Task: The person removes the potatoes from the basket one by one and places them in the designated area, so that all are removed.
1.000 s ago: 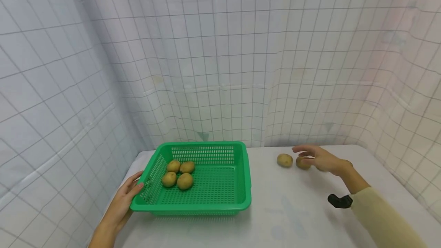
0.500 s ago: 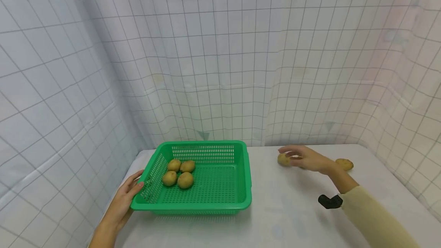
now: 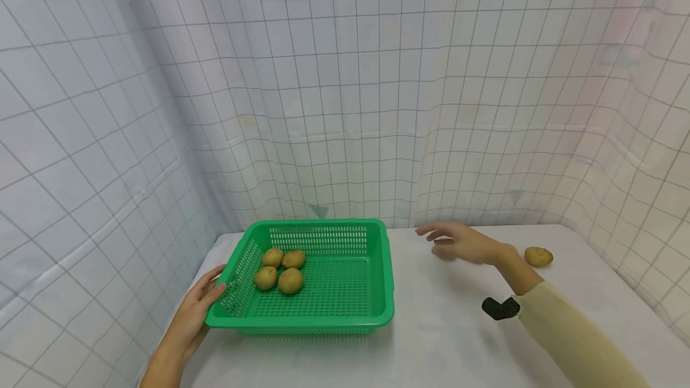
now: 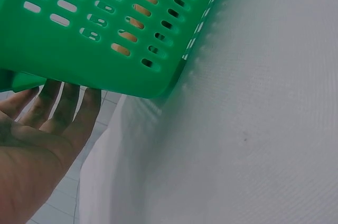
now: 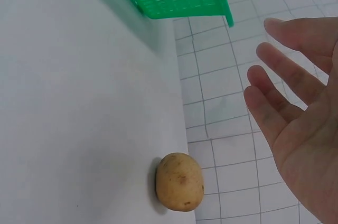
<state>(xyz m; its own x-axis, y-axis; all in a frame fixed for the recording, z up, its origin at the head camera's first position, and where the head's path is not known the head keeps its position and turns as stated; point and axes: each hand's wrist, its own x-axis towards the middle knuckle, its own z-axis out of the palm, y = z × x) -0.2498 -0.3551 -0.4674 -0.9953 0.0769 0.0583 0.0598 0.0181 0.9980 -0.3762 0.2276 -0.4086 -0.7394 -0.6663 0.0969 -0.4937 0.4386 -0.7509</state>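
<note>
At the left side of the green plastic basket (image 3: 345, 316), my left hand (image 3: 188, 316) holds the rim, thumb over its edge. The left wrist view shows its fingers (image 4: 82, 113) reaching up to the rim from outside. Several potatoes (image 3: 291, 281) lie together in the basket's left half. My right hand (image 3: 463, 243) hovers above the table right of the basket, fingers spread and palm bare. One potato (image 5: 179, 182) rests on the table below it in the right wrist view. Another potato (image 3: 538, 256) lies right of that wrist. The hand hides the table spot behind it.
The white table (image 3: 431, 340) has its back edge just behind the basket and potatoes. A white grid-patterned curtain (image 3: 350, 106) closes off the back and both sides. A black wrist-worn device (image 3: 501, 308) sits at the right sleeve.
My right hand has moved left across the table potatoes, uncovering the rightmost one. The potatoes left of it are now hidden behind the hand. My left hand and the basket stay put.
</note>
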